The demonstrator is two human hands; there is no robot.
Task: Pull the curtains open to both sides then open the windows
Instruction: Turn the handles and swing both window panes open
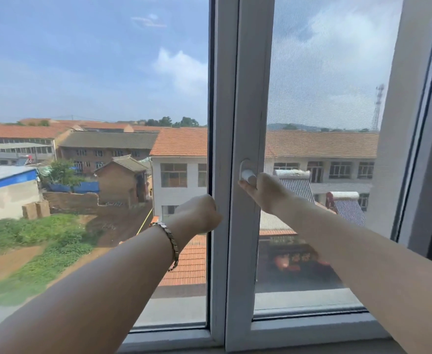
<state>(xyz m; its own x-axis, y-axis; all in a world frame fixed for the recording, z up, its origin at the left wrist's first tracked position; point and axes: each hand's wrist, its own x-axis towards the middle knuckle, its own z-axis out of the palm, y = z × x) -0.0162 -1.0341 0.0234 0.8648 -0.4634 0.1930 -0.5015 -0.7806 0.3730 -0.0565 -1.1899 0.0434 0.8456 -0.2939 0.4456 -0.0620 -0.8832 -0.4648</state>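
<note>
The tall white plastic upright of the window frame [225, 149] runs down the middle of the view, and both bare arms reach toward it from below. The right hand [263, 192], just right of that upright, is wrapped around the small white lever handle [247, 173] set on the sash stile, while the left hand [198, 213], with a metal link bracelet [170, 242] on its wrist, presses against the upright's left edge, its fingers hidden so I cannot tell whether it grips. Right of the upright, the pane carries a grey mesh screen [324, 98].
</note>
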